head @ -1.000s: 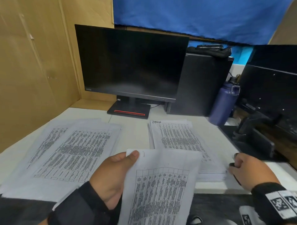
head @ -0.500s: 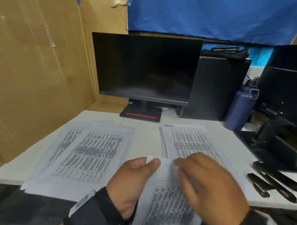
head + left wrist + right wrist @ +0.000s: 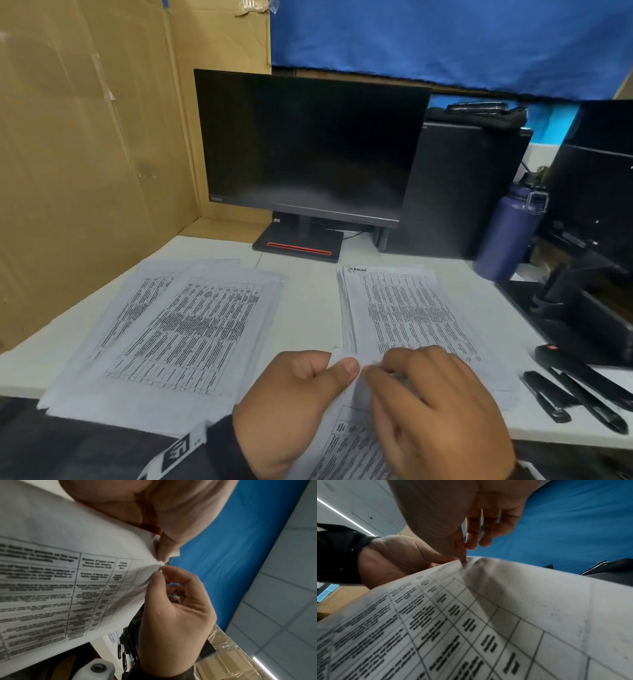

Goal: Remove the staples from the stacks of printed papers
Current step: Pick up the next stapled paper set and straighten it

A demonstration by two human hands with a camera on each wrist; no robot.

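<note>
My left hand (image 3: 344,371) holds a set of printed papers (image 3: 346,442) upright over the desk's front edge, thumb on its top left corner. My right hand (image 3: 376,371) is right beside that thumb. In the left wrist view the right hand (image 3: 160,571) pinches the same corner of the papers (image 3: 68,574) between thumb and forefinger. No staple shows in any view. The right wrist view shows the right thumb tip (image 3: 462,558) pressed on the paper's edge (image 3: 488,588), with the left hand (image 3: 393,561) behind it.
A stack of printed papers (image 3: 404,308) lies at mid-desk and a spread pile (image 3: 191,325) at the left. Black pens and tools (image 3: 575,397) lie at the right. Behind stand a monitor (image 3: 308,144), a PC tower (image 3: 455,188), a blue bottle (image 3: 507,233) and a cardboard wall (image 3: 85,154).
My right hand left the desk by the black tools and came left to the top corner of the held papers. The left hand kept its hold.
</note>
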